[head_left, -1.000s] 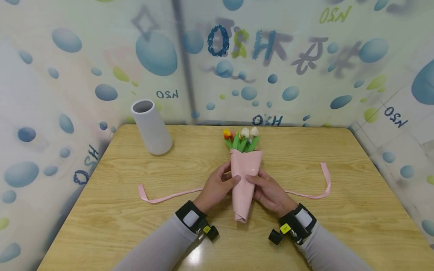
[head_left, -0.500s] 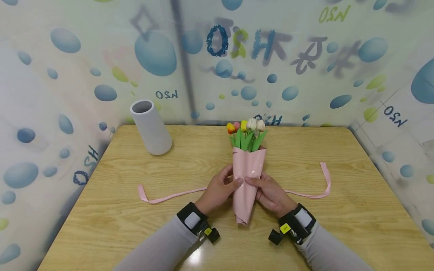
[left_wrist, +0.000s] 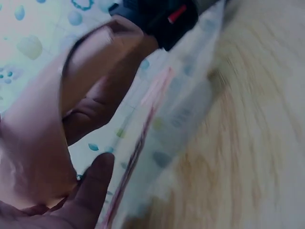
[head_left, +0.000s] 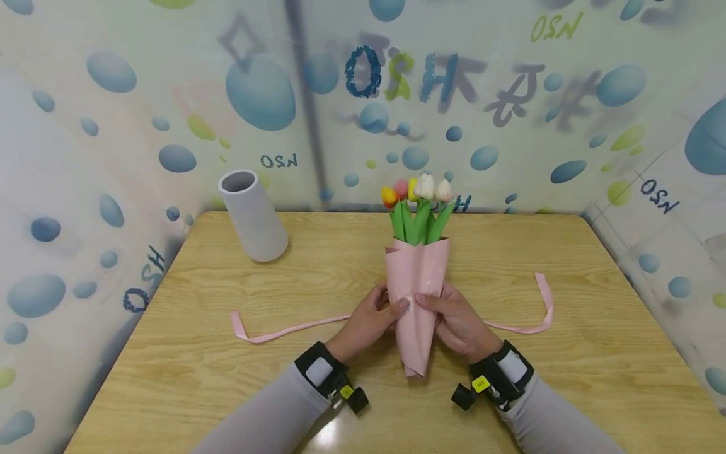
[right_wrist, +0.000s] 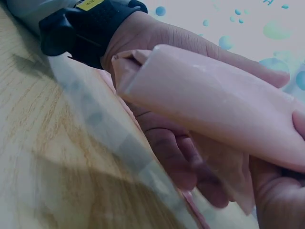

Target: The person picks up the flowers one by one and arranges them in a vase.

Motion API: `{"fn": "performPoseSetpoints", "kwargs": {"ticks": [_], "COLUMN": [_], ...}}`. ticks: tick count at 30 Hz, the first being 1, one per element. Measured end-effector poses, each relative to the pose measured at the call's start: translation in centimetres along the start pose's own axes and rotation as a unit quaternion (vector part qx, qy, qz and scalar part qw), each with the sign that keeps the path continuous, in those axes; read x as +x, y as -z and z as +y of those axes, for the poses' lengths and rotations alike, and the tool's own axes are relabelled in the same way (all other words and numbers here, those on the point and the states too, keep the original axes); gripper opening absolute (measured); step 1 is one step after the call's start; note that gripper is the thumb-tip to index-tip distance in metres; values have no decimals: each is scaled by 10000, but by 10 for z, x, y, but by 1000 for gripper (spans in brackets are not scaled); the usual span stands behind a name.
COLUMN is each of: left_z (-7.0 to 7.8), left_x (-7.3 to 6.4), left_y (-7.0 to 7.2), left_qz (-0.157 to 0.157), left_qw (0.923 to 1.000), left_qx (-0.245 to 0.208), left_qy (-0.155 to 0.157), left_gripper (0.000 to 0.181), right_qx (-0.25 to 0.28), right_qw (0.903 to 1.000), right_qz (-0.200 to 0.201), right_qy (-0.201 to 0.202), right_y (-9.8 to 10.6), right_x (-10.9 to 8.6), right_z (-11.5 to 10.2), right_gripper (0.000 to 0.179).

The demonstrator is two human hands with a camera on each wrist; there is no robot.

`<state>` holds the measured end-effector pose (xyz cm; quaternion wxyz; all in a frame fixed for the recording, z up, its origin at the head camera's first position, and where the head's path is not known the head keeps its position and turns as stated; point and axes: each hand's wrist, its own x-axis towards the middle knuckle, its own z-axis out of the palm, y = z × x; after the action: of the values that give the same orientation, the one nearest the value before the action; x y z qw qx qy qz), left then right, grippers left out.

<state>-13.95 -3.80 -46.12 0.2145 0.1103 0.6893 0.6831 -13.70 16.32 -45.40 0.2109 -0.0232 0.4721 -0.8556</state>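
A bouquet of artificial-looking tulips (head_left: 424, 187), in red-orange, pink, yellow and white, stands out of a pink paper wrapper (head_left: 416, 271). My left hand (head_left: 363, 323) grips the wrapper from the left, its thumb on the front. From the other side my right hand (head_left: 466, 325) holds it too, thumb close to the left one. Most other fingers are hidden behind the paper. In the right wrist view the wrapper (right_wrist: 205, 98) shows its narrow folded end, with fingers around its underside. A pink ribbon (head_left: 295, 328) runs across the table behind both hands.
A white vase (head_left: 255, 221) stands at the table's back left. The wooden table (head_left: 187, 372) meets a wall (head_left: 505, 57) printed with blue drops at the back. Both wrists carry black camera straps.
The bouquet has tilted up, so the flower heads now reach higher above the table's back edge. Both hands keep their grip and have shifted slightly to the right.
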Motion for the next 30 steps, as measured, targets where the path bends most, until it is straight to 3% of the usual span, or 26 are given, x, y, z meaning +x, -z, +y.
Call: {"fn": "performPoseSetpoints", "kwargs": {"ticks": [7,12,18,21,30], "left_z": [3,1,0,1,2], "left_x": [-11,-20,-31,-35,-38], "left_y": [2,12,24,27,28], "left_qz": [59,610,1367,1602,1600], "left_qw": [9973,9951,9884,9848,9818], "left_qx": [-700,-699,-471,-519,-988], "left_qy": [206,330,456,425,277], "left_gripper": [73,71,48,41,38], "right_qx": [57,95,31,-24,-191], "right_qw": [9997,9999,9997,9994,9970], "right_qz": [-150,-2,246,329,575], "right_qy": [162,98,-35,-143,-478], "right_y": [2,4,7,8,10], "right_x": [-2,0,5,8,12], "right_z": [-3,-1,4,8,14], "right_gripper": [50,53,56,56,57]}}
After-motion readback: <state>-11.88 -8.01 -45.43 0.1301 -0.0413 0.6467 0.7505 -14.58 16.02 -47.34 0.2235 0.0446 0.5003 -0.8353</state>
